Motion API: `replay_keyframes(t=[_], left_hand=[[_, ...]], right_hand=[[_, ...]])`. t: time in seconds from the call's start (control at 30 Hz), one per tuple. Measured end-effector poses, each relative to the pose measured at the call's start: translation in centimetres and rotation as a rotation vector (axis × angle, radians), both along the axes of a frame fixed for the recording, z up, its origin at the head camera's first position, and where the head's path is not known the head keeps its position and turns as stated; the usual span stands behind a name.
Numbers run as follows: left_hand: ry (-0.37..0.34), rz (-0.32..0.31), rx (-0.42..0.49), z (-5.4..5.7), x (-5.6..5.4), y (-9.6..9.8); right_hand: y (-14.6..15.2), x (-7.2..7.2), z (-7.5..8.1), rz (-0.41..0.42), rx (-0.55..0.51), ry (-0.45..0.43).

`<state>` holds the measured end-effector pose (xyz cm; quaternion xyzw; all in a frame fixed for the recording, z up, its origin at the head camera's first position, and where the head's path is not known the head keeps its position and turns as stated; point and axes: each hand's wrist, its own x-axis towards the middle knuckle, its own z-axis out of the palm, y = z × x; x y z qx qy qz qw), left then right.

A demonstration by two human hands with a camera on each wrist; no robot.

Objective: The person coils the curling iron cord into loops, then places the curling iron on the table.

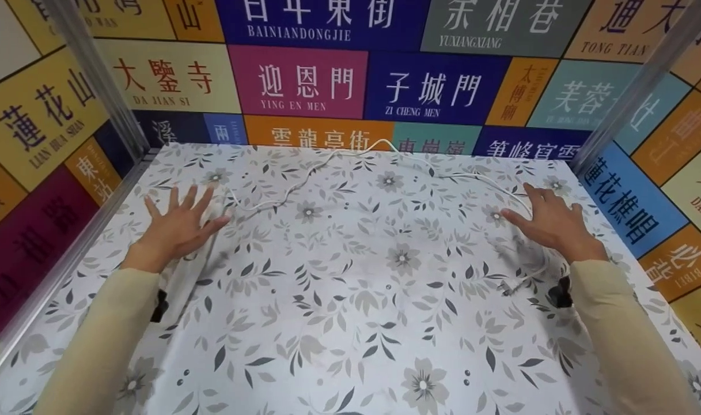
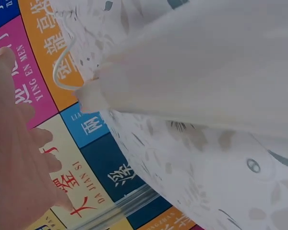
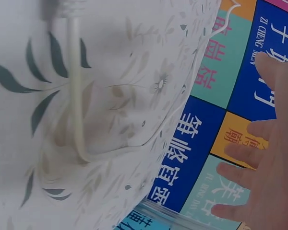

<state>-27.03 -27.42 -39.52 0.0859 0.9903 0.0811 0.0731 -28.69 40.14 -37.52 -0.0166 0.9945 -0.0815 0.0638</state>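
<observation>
My left hand [image 1: 180,225] is held with its fingers spread, over a long white bar [image 1: 190,279] that looks like a power strip. The bar lies lengthwise on the left of the table, partly hidden by the hand and sleeve. From its far end a white cord [image 2: 62,86] comes out and runs in loose bends along the back of the table to the right. My right hand [image 1: 557,222], fingers apart and holding nothing, is above the cord's right stretch. Below that hand the cord [image 3: 76,91] doubles back to a plug [image 1: 506,287] on the cloth.
A white cloth with grey flowers and leaves [image 1: 350,311] covers the table. Panels of coloured signs [image 1: 304,80] stand behind and at both sides. Clear plastic corner posts [image 1: 111,86] rise at the back corners. Dark straps [image 1: 560,293] show at both wrists.
</observation>
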Motion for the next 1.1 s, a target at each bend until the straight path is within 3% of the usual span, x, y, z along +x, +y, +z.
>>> replay_keyframes(t=[0.3,0.53,0.67,0.87,1.1], left_hand=[[0.007,0.020,0.032,-1.7,3.3,-1.0],[0.009,0.090,0.153,-2.9,5.0,-1.5],[0.013,0.133,0.207,-3.6,5.4,-1.5],[-0.055,0.209,0.263,-4.2,5.1,-1.5],[-0.142,0.257,0.304,-4.0,5.3,-1.6]], right_hand=[[1.0,1.9,-1.5,-0.105,-0.093,-0.036],[1.8,3.5,-1.9,-0.233,-0.166,-0.219],[2.2,3.8,-2.0,-0.285,-0.152,-0.283],[2.8,4.3,-2.8,-0.296,-0.261,-0.434],[2.6,4.2,-3.6,-0.250,-0.309,-0.449]])
